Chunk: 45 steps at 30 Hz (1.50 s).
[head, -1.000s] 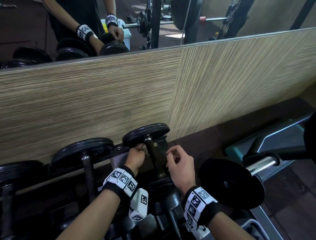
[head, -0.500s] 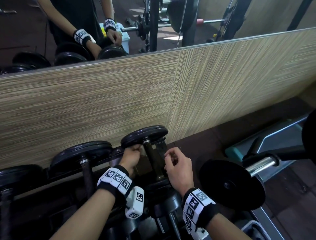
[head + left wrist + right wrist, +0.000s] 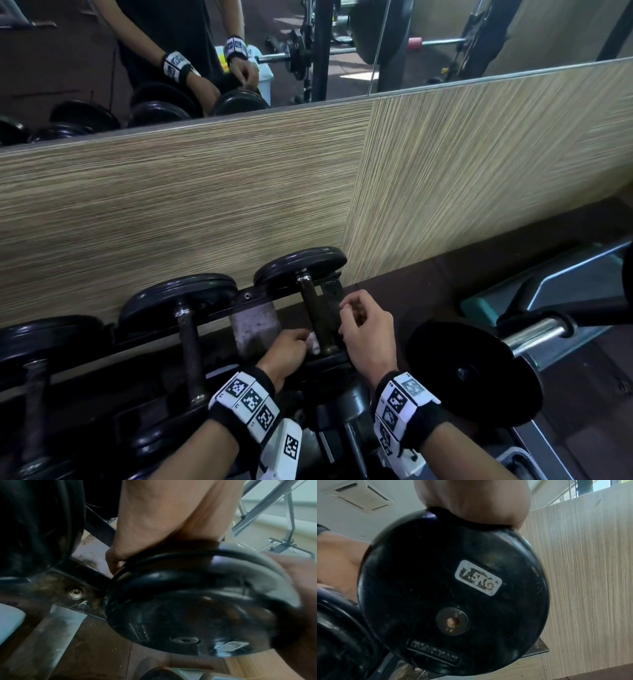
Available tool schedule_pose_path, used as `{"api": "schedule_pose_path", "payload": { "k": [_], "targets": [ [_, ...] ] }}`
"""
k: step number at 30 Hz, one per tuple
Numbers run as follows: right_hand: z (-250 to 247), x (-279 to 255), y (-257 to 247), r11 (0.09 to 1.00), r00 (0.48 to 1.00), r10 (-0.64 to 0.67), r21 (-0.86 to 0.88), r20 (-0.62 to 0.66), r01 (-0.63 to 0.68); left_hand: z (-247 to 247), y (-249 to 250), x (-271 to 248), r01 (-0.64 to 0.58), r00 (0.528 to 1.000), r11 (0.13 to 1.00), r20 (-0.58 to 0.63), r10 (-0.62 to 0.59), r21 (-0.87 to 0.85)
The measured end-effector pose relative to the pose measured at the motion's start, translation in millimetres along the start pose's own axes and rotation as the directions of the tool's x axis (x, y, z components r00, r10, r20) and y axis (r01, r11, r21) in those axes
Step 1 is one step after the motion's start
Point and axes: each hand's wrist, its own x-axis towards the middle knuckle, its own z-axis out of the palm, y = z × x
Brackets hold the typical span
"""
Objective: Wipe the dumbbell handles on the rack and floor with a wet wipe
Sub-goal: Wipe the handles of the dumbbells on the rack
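Note:
A black dumbbell lies across the rack; its dark handle (image 3: 312,308) runs from the far head (image 3: 301,269) towards me. My left hand (image 3: 296,344) holds a small white wet wipe (image 3: 312,343) against the near end of that handle. My right hand (image 3: 352,315) sits just right of the handle with curled fingers; what they hold is hidden. In the left wrist view the near head (image 3: 188,608) fills the frame under my palm (image 3: 154,520). The right wrist view shows the head's 7.5KG label (image 3: 477,578) below my hand (image 3: 471,500).
More black dumbbells (image 3: 186,335) lie on the rack to the left. A barbell plate (image 3: 476,377) on a chrome sleeve (image 3: 534,334) sits close on the right, beside a bench frame with a teal pad (image 3: 479,308). A striped wood panel (image 3: 205,205) and a mirror (image 3: 342,51) stand behind.
My left hand has slid with the wipe along the handle, from beside the far head down to the near end. My right hand has stayed beside the handle.

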Motion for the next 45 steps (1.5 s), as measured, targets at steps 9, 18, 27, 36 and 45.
{"api": "schedule_pose_path", "payload": {
  "k": [9, 18, 27, 36, 45],
  "targets": [
    [0, 0, 1, 1.000, 1.000, -0.007, -0.012, 0.005, 0.007, 2, 5, 1, 0.008, 0.995, 1.000, -0.103, -0.008, 0.003],
    [1, 2, 5, 1.000, 1.000, -0.023, -0.009, 0.002, 0.023, 1, 0, -8, 0.003, 0.995, 1.000, -0.102, -0.002, 0.007],
    [0, 3, 1, 0.993, 0.996, -0.017, -0.117, 0.086, 0.027, -12, 6, -44, -0.181, 0.976, 0.970, -0.095, 0.198, 0.160],
    [47, -25, -67, 0.995, 0.658, -0.072, 0.096, 0.749, -0.001, -71, -4, -132, -0.357, 0.793, 0.925, -0.482, 0.372, 0.128],
    [128, -34, -61, 0.993, 0.701, -0.084, 0.005, 0.709, 0.115, -185, -91, -178, 0.030, 0.538, 0.808, -0.691, 0.483, 0.588]
  ]
}}
